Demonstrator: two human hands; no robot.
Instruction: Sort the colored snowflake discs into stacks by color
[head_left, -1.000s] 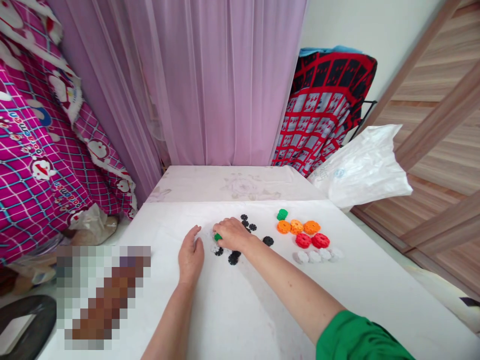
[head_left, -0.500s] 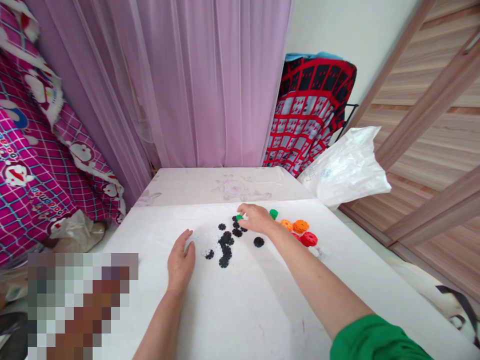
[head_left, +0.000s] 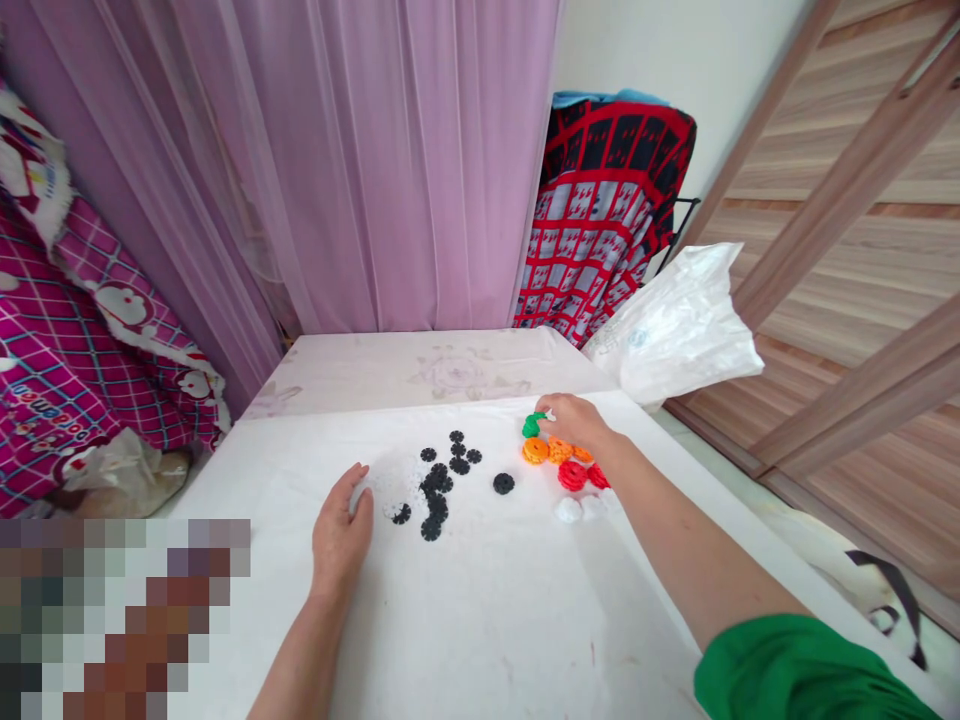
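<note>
Notched plastic discs lie sorted by colour on the white-covered table. My right hand (head_left: 574, 422) is at the back right, its fingers closed at a green disc (head_left: 539, 416) just over another green disc (head_left: 531, 429). Under and in front of that hand sit orange discs (head_left: 535, 451), red discs (head_left: 572, 475) and whitish clear discs (head_left: 569, 510), some partly hidden by my wrist. My left hand (head_left: 343, 525) rests on the cloth with thumb and fingers apart, holding nothing. It is beside a spread of clear discs (head_left: 393, 484). Black discs (head_left: 436, 479) are scattered right of these.
A single black disc (head_left: 503, 484) lies apart near the table's middle. Beyond the table's right back corner is a white plastic bag (head_left: 679, 325). A purple curtain (head_left: 420, 170) hangs behind the table (head_left: 465, 620), and a wooden wardrobe (head_left: 870, 250) stands on the right.
My right hand has moved right, from the black discs to the green ones, carrying a green disc. My left hand keeps its place by the clear discs. The view has shifted slightly.
</note>
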